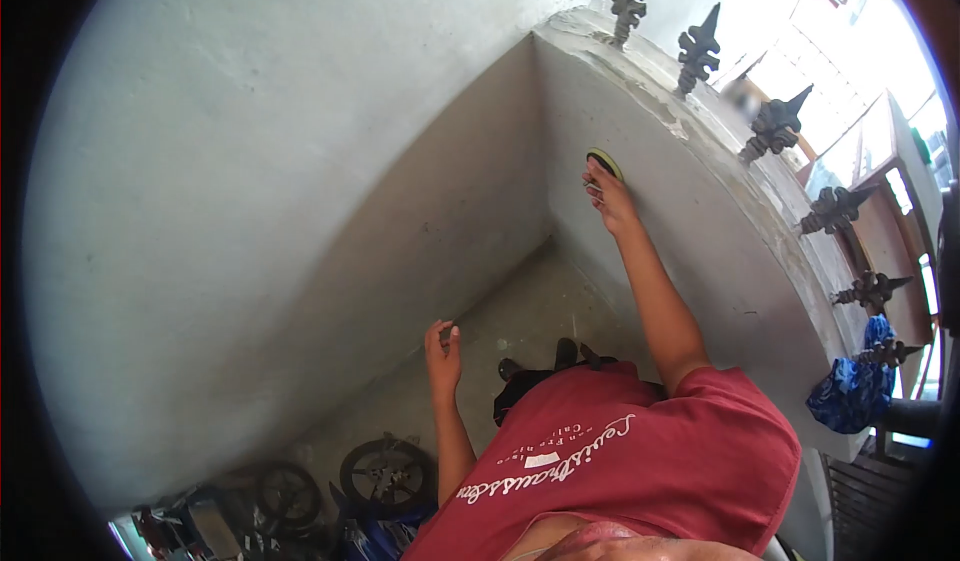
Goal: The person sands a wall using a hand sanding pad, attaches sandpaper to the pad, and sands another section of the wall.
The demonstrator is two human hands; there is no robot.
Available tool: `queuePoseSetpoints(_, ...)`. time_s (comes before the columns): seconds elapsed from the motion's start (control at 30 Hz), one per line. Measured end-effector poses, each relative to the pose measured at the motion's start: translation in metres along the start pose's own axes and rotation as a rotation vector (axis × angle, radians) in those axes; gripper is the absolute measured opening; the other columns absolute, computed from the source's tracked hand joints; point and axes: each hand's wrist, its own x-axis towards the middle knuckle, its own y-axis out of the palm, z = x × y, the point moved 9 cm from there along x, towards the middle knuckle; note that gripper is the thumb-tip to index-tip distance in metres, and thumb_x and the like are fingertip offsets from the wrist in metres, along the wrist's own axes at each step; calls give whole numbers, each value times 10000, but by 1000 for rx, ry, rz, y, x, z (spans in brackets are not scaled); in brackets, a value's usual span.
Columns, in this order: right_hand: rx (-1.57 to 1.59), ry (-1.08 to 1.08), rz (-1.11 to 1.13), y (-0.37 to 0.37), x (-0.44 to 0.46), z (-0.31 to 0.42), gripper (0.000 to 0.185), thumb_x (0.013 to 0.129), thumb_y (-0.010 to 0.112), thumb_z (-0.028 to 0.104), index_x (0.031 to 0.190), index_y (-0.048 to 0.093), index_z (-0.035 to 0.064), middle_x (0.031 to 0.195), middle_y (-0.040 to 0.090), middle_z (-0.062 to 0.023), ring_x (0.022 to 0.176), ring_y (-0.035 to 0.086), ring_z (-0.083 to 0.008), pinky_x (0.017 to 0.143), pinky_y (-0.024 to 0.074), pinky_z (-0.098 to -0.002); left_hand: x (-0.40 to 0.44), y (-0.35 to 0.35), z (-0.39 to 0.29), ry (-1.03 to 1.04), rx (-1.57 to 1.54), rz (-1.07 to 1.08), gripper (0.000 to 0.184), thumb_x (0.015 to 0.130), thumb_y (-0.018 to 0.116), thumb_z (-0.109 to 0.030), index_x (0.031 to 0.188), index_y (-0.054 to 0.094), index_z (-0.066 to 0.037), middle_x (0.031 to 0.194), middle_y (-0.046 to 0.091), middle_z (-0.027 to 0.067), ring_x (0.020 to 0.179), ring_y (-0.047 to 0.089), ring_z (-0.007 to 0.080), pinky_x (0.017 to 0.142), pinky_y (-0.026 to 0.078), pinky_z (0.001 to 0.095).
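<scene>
My right hand (606, 193) is raised against the low wall (660, 201) on the right. It is closed on a round pad (607, 164) with a yellow-green rim and a dark back, whose face lies on the wall surface close to the inner corner. Lower down, on the left of my body, my left hand (443, 353) hangs in the air with its fingers loosely curved and apart from the thumb. Nothing shows in it. The tall plastered wall (240, 161) stands beyond it.
Dark metal spikes (698, 49) line the low wall's top. A blue plastic bag (852, 395) hangs at the right. Wheels (388, 473) and a blue motorcycle part (385, 539) are at the lower left. My feet (566, 353) stand on the concrete floor (520, 311).
</scene>
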Motion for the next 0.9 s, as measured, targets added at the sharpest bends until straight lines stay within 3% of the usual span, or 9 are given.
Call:
queuePoseSetpoints(0.13,66,95,13,35,49,-5,526,819,732,434,1271,590,205,980,580,51,747,490,-75,637,388,-235,-1,-4,-5,9,20,-6,342,950,595,-316,1157,577,-44,1308,510,165,917,595,225,793,506,333)
queuePoseSetpoints(0.3,30,-91,-4,65,61,4,516,817,729,450,1256,600,211,984,574,50,737,487,-72,649,391,-231,-3,-9,-16,25,6,-17,343,950,597,-308,1170,568,-46,1310,508,163,920,597,222,791,505,326)
queuePoseSetpoints(0.53,33,-16,-133,-42,-11,-52,457,834,707,451,1238,623,254,945,581,77,770,488,-66,686,386,-221,-24,-33,23,-60,-1,-94,350,950,599,-307,1176,563,-41,1310,507,151,917,596,217,796,502,330)
queuePoseSetpoints(0.63,14,56,-160,-47,-12,-50,432,836,711,437,1206,639,225,922,583,65,762,498,-71,669,395,-225,-25,-47,33,-55,32,-131,359,951,598,-312,1179,561,-37,1302,512,147,920,597,219,796,502,332)
queuePoseSetpoints(0.77,54,64,-92,-9,29,-49,423,837,715,425,1180,649,185,930,588,52,760,507,-72,662,403,-224,-25,-62,24,-62,13,-153,362,953,595,-318,1180,561,-39,1309,505,140,933,597,226,798,505,335)
queuePoseSetpoints(0.9,-10,-68,-56,33,50,-33,402,871,679,415,1178,649,156,935,597,45,773,515,-77,679,409,-223,-26,-81,8,-72,20,-174,360,955,590,-326,1180,564,-45,1323,497,141,939,598,229,798,505,336)
